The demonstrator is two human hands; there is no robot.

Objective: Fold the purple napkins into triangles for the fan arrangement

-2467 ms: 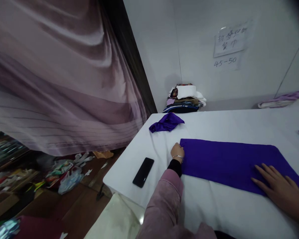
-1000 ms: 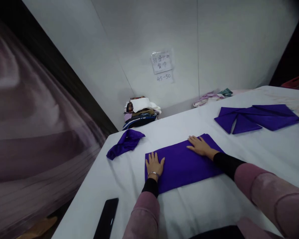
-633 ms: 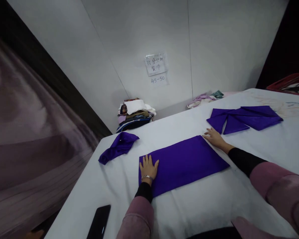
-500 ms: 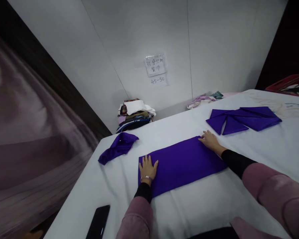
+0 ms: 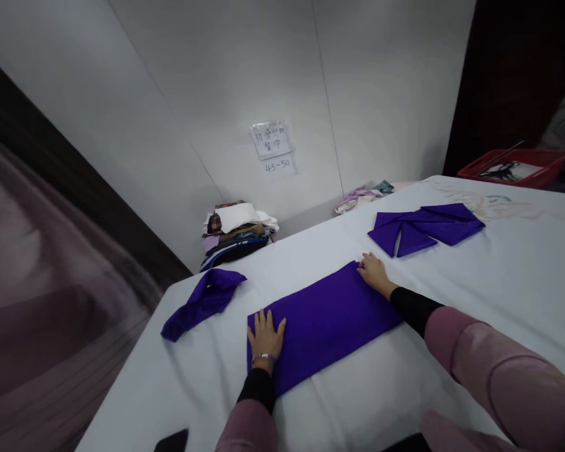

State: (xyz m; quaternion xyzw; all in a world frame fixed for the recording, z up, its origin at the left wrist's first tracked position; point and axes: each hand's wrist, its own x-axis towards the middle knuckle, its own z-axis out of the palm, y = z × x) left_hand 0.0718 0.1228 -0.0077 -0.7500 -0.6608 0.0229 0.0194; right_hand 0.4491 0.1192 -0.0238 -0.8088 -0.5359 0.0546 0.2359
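Purple cloth (image 5: 327, 323) lies flat on the table (image 5: 475, 307), likely light, soft, slippery, best held by corners. My left hand (image 5: 266, 337) rests on it, fingers apart; my right hand (image 5: 375, 275) touches its far corner, whether pinching, I can't tell.

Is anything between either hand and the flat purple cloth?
Nothing visible: the left hand lies directly on the flat purple cloth, and the right hand is at its far right corner. The crumpled purple cloth and folded purple cloth lie apart from it.
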